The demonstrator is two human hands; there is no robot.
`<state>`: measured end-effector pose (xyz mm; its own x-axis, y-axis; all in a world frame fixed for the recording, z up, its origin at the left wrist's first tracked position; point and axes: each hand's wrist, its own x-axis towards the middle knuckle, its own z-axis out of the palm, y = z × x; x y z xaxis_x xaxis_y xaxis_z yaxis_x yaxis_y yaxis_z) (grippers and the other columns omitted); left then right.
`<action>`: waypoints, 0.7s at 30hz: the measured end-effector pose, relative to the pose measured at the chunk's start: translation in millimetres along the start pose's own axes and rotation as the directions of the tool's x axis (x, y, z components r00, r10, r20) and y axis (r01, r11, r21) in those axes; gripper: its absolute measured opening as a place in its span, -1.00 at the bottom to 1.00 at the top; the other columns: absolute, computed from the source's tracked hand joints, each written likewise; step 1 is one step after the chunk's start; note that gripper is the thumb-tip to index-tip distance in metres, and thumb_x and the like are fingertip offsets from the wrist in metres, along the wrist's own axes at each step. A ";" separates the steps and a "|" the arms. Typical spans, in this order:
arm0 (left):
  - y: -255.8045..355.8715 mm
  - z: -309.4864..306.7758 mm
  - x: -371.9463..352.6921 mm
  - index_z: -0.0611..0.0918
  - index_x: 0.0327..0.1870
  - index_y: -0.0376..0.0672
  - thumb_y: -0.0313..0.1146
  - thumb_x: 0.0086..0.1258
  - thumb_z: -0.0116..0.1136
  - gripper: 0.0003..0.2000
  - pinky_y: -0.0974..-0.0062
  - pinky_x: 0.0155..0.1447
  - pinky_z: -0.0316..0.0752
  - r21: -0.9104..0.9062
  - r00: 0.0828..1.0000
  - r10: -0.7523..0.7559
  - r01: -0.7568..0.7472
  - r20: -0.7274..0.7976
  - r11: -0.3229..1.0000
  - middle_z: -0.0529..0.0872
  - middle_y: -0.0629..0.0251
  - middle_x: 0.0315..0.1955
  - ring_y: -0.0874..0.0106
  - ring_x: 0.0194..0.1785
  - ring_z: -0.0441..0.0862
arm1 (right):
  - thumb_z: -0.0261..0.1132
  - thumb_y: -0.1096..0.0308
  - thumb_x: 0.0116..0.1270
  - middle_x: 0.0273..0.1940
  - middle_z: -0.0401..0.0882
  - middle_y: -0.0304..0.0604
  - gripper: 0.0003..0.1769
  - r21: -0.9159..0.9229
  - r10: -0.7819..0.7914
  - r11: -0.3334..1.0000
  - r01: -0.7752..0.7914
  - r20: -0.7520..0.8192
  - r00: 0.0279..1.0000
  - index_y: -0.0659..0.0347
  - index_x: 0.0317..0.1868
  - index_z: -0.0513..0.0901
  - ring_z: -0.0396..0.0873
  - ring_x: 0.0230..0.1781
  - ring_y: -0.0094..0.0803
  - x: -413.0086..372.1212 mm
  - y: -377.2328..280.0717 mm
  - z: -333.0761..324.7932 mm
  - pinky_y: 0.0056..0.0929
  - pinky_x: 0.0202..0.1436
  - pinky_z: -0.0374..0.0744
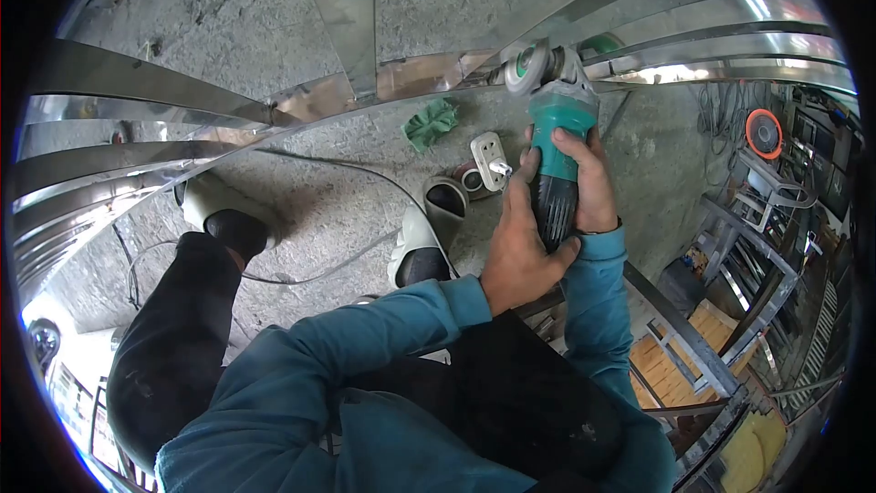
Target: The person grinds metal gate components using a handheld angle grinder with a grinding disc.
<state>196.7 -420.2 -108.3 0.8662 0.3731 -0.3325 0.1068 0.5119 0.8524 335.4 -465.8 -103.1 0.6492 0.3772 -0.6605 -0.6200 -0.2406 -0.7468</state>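
A teal and black angle grinder (562,112) is held in both hands, its head and disc (526,70) right at a shiny metal rail (422,76). My left hand (522,251) wraps round the black rear end of the body, thumb along its lower end. Further forward, my right hand (591,178) grips the right side, its thumb lying over the teal housing. The disc's lower edge and the rail overlap in this view.
A white power strip (491,162) with a plug lies on the concrete floor near a green cloth (430,124). Cables (365,170) run across the floor by my shoes (422,236). Metal slats (137,82) curve along the left. An orange-rimmed disc (764,133) and a steel rack (757,265) stand right.
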 end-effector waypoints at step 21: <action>-12.3 29.8 -34.7 -0.26 0.50 -0.50 -0.20 0.16 0.50 0.19 0.15 0.21 0.59 0.106 0.915 -0.258 0.236 0.310 0.966 0.58 -0.47 0.03 -0.20 0.08 0.68 | 0.54 0.32 0.14 0.34 0.39 0.22 0.15 -0.753 -0.299 0.631 0.187 -0.014 0.954 0.31 0.60 -0.01 0.47 0.29 -0.07 -71.1 -10.0 -33.5 -0.15 0.40 0.42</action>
<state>179.9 -462.5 -95.2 0.9165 -0.0307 -0.3988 0.3595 0.5001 0.7878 310.2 -520.1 -51.2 0.8109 0.4194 -0.4082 0.0615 -0.7547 -0.6532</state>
